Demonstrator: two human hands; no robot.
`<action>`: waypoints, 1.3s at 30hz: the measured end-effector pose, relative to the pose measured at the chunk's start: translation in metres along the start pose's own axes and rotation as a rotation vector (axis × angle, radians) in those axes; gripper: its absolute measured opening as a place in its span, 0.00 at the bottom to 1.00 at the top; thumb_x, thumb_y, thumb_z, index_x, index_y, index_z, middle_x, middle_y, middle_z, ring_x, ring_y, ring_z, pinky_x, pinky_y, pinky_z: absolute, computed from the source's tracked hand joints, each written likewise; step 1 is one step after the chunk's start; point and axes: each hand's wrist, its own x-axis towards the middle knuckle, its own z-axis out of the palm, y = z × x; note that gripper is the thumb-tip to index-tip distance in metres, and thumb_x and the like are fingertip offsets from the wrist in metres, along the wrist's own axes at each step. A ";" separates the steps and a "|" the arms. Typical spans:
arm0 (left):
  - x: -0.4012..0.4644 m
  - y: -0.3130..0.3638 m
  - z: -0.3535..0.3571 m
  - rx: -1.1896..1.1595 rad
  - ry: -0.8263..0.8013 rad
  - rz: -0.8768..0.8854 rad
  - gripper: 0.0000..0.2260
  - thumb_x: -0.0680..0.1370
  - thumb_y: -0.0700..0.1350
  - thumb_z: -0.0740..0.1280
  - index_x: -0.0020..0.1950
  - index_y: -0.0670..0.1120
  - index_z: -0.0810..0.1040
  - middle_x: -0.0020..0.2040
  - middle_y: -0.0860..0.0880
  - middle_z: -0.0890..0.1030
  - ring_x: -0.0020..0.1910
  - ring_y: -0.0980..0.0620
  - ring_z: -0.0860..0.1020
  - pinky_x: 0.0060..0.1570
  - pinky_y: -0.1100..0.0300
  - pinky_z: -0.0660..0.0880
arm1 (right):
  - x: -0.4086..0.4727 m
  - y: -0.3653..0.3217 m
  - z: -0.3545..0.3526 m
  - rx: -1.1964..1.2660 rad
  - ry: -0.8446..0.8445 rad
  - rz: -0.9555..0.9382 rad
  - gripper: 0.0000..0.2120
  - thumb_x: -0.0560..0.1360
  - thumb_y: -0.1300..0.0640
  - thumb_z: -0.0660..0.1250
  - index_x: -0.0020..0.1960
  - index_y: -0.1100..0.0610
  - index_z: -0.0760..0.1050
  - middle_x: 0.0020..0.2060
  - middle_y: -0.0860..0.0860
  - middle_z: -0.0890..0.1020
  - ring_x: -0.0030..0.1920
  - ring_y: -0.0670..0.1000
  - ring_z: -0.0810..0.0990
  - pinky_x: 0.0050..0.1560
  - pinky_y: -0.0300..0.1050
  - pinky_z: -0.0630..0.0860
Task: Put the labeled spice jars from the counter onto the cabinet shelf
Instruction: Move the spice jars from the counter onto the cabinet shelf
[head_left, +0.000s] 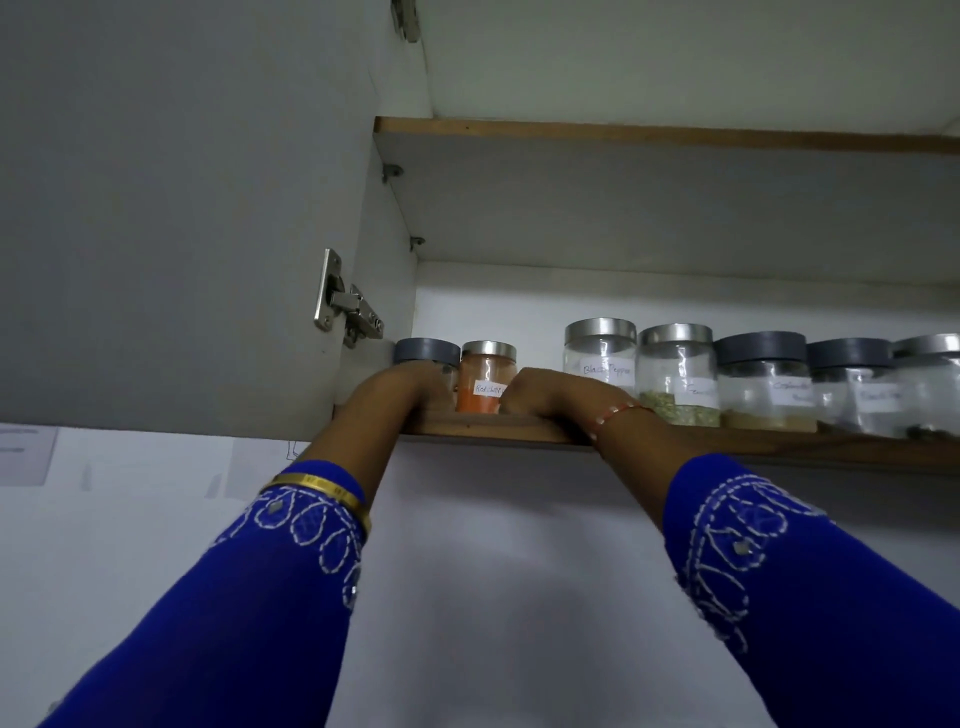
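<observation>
The wooden cabinet shelf (779, 447) carries a row of labeled glass spice jars. My left hand (410, 389) wraps around a dark-lidded jar (427, 352) at the shelf's far left. Right beside it stands the red chilli jar (485, 379), orange powder under a silver lid. My right hand (545, 397) curls against that jar's right side and covers the end of its label. Further right stand the black pepper jar (600, 353), a jar with green seeds (678, 379), and several more jars (852, 389). The fingertips of both hands are hidden behind the jars.
The open grey cabinet door (182, 208) hangs at the left on a metal hinge (345, 306). An upper shelf (623, 132) spans above the jars. A white wall (493, 571) lies below the shelf, with a paper sheet (26, 452) at the far left.
</observation>
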 end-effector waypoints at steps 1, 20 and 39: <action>-0.001 0.000 0.001 -0.013 0.027 0.019 0.10 0.77 0.39 0.61 0.54 0.36 0.77 0.57 0.39 0.78 0.50 0.45 0.75 0.54 0.54 0.72 | -0.003 0.001 -0.003 0.026 0.033 -0.038 0.14 0.77 0.59 0.59 0.33 0.54 0.66 0.33 0.48 0.70 0.36 0.48 0.71 0.32 0.35 0.63; -0.091 0.054 0.059 0.077 0.596 0.437 0.17 0.81 0.50 0.51 0.50 0.45 0.78 0.47 0.43 0.81 0.46 0.45 0.78 0.44 0.56 0.71 | -0.111 0.078 -0.004 -0.053 0.378 -0.108 0.19 0.81 0.48 0.50 0.42 0.56 0.74 0.45 0.58 0.81 0.48 0.58 0.78 0.42 0.44 0.66; -0.066 0.158 0.039 -0.010 -0.207 0.251 0.26 0.81 0.55 0.45 0.75 0.43 0.53 0.77 0.45 0.54 0.75 0.46 0.55 0.71 0.53 0.52 | -0.095 0.129 -0.051 -0.045 0.050 0.167 0.20 0.80 0.61 0.51 0.70 0.65 0.65 0.70 0.60 0.67 0.69 0.58 0.68 0.69 0.48 0.65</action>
